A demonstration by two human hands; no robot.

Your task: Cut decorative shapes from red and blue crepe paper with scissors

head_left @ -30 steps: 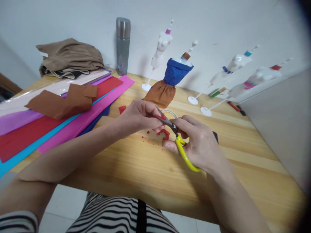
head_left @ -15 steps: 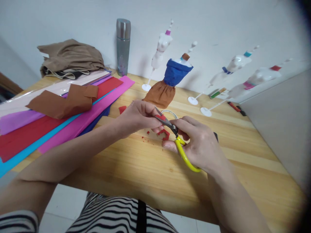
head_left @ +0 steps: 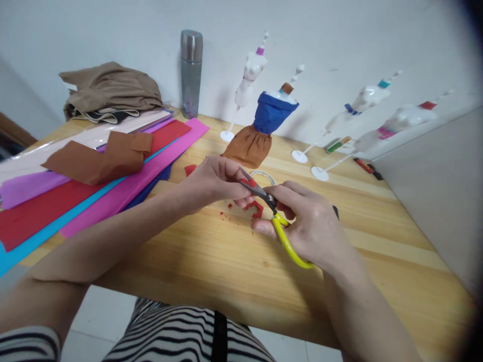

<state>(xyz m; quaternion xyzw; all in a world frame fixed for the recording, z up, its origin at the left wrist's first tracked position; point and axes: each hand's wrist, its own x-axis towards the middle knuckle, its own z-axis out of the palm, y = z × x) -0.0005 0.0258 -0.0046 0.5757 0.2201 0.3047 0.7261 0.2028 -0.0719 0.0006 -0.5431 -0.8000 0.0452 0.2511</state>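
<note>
My left hand (head_left: pixel 222 185) pinches a small piece of red paper (head_left: pixel 249 184) between thumb and fingers; much of the piece is hidden. Yellow-handled scissors (head_left: pixel 289 246) are in my right hand (head_left: pixel 307 213), its fingers in and around the handles. Their dark blades lie across the red piece, close to my left fingertips. Under the hands, a cut red offcut (head_left: pixel 258 209) with a ragged notch lies on the wooden table (head_left: pixel 211 261), among tiny red scraps. Another red bit (head_left: pixel 189 170) shows beside my left wrist.
Coloured sheets (head_left: pixel 113 191) and a brown piece (head_left: pixel 90 161) lie left, below a folded brown cloth (head_left: pixel 113 90). A flask (head_left: pixel 191 75) stands at the wall. Several white mini mannequins (head_left: pixel 253 65) stand behind, one in a blue top (head_left: pixel 273 113) and brown skirt (head_left: pixel 249 146). A tape roll (head_left: pixel 264 174) lies beyond the scissors.
The scissor blades have closed slightly over the red piece. Both hands stay in nearly the same place.
</note>
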